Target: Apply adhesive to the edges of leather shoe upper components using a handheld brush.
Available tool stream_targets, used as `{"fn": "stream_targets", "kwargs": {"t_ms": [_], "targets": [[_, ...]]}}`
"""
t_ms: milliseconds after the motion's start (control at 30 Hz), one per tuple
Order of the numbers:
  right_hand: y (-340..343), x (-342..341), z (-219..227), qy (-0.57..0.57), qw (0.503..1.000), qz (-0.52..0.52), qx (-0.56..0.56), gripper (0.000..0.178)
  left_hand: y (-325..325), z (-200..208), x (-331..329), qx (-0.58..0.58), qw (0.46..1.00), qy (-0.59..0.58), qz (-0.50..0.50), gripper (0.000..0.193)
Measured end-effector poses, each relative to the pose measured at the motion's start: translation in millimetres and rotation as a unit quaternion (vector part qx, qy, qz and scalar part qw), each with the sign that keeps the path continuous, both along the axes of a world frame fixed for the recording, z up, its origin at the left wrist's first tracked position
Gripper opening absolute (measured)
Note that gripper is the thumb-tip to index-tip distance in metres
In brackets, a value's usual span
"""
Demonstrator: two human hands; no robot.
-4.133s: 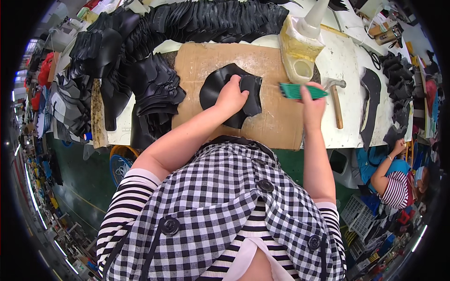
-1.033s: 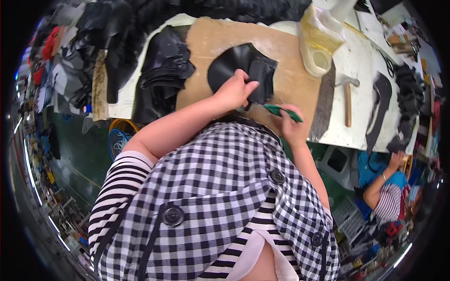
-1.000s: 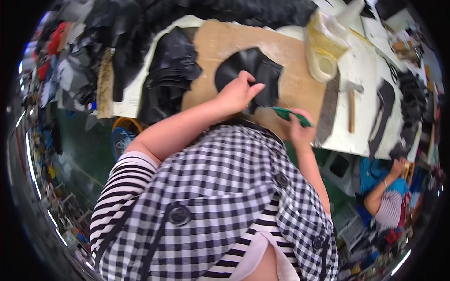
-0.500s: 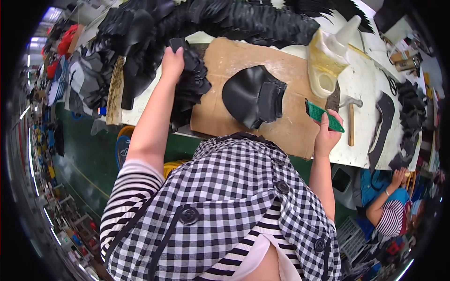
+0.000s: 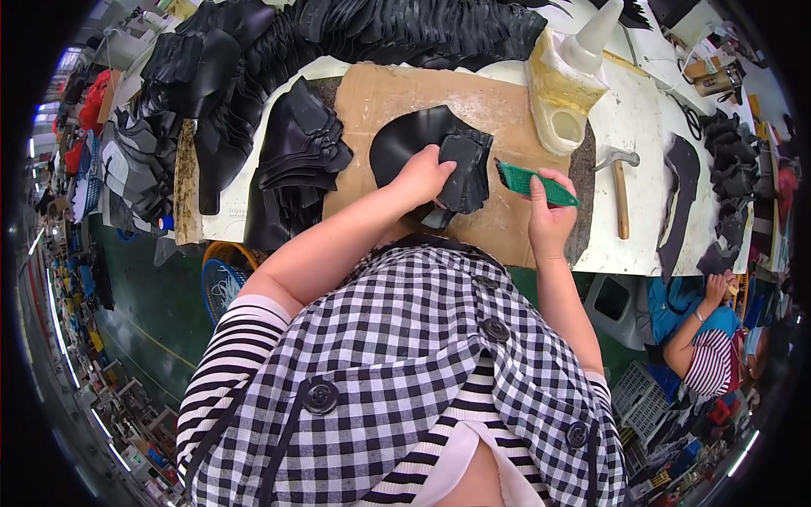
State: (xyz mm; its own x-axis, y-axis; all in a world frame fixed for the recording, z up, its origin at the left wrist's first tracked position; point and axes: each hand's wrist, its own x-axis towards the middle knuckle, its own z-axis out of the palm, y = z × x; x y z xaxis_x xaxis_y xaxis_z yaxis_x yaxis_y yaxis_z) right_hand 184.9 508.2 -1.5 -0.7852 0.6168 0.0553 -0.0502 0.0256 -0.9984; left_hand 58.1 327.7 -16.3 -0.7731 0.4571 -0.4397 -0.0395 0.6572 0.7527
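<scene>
As the left hand [image 5: 416, 180] pinched a black patch [image 5: 463, 160], its placement presumably needing alignment next, the right hand [image 5: 552, 218] clasped a green brush [image 5: 519, 180].

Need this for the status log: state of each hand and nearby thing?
Left hand: touching small black piece, grip unclear
Right hand: grip closed on green tool
Green tool: held, tip leftward
Large black piece: partly covered
Cardboard: flat
Hammer: lying, not held
Yellowed container: cup uncovered
</scene>
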Motion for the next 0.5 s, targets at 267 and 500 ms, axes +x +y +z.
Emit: {"fn": "stream_targets", "kwargs": {"t_ms": [267, 500], "targets": [[-30.4, -31.2, -34.2, 0.036, 0.972, 0.037, 0.230, 0.011, 5.3, 17.2, 10.6, -0.023, 0.999, -0.034, 0.004, 0.031], [-16.7, 17.0, -7.7, 0.084, 0.867, 0.338, 0.356, 0.030, -19.3, -9.7, 18.7, 0.056, 0.992, 0.091, -0.061, 0.034]]}}
